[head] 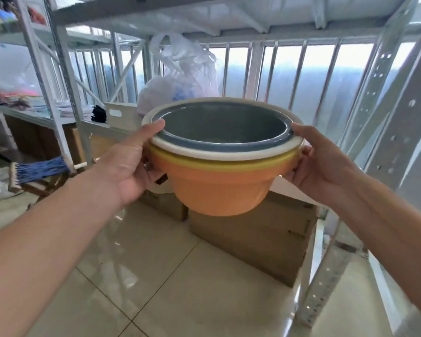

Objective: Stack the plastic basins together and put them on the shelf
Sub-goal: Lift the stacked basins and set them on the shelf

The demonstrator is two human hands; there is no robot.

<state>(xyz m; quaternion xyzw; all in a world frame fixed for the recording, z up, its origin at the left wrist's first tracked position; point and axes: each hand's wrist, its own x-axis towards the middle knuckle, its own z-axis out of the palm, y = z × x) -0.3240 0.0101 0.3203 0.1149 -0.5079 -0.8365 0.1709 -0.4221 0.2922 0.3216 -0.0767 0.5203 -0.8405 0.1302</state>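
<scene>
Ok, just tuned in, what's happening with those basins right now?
A person is holding a nested stack of basins in the air with both hands, left hand and right hand gripping opposite sides of the rims. The grey basin sits innermost, inside a white one, then a yellow one, with the orange basin outermost. The stacking looks done; the stack is not yet on the metal shelf, which stands just ahead. Cardboard boxes sit on the floor below.

Tiled floor (156,276) carries cardboard boxes (253,239); metal shelf (88,122) holds plastic bag (180,88).
</scene>
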